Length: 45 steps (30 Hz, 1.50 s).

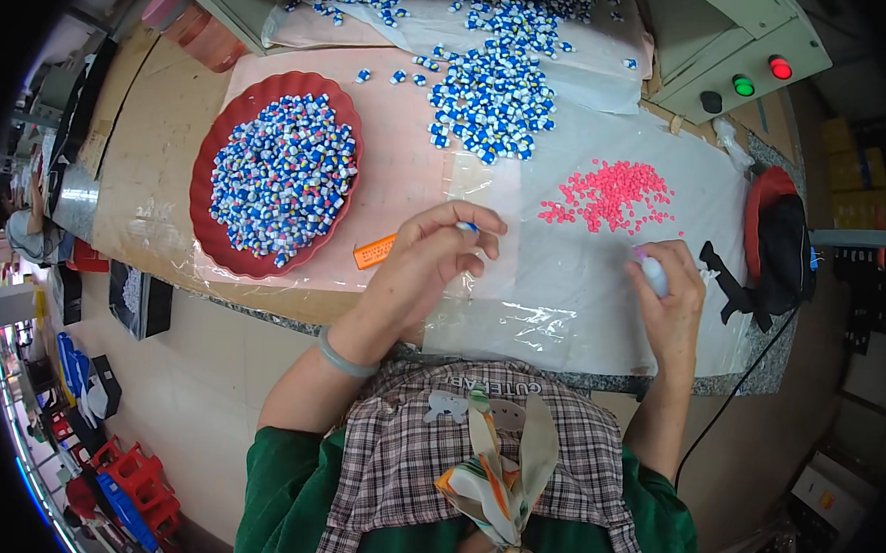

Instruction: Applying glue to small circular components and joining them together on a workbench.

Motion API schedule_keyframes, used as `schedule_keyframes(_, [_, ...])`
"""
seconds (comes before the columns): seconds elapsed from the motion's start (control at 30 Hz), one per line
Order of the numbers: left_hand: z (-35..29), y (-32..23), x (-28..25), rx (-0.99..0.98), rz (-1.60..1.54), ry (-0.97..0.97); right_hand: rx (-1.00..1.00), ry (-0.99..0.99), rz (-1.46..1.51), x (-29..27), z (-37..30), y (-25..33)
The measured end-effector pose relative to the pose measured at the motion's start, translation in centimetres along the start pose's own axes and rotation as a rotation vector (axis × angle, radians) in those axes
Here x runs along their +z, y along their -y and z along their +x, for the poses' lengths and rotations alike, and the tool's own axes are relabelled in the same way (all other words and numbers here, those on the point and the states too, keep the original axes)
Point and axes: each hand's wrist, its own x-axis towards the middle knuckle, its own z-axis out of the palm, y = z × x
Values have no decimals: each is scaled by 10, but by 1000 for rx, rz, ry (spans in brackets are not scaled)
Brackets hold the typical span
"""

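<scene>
Near the middle of the table, my left hand (415,270) pinches a small blue-and-white piece (468,227) between thumb and fingers. To its right, my right hand (678,301) is wrapped round a small whitish bottle (654,276) with a pinkish tip, tilted toward the left. Just beyond that hand lies a loose scatter of tiny pink pieces (616,195) on white sheeting. A red scalloped tray (202,209) at the left is heaped with small blue-and-white pieces (280,173). Partly behind my left wrist lies an orange perforated bar (372,253).
More blue-and-white pieces (498,89) spread from beneath a pale green machine housing (740,67) with lit red and green buttons. A pinkish see-through jar (197,31) stands at the far left. At the right edge sit a black cloth bundle (787,254) and a cable.
</scene>
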Motion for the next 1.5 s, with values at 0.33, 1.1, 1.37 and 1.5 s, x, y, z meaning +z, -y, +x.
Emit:
schedule_keyframes(0.33, [69,-12,-26,670,1586,-179,-110,90,96,35,4,20])
schedule_keyframes(1.1, [-10,14,-6,104,340,81,181,158,942,43,-12,-4])
schedule_keyframes(1.37, [-31,15,-6,58,558,83,270,-8,951,43,-2,44])
schedule_keyframes(1.5, [-27,26,-5,143,466,52,85,-6,790,42,-6,46])
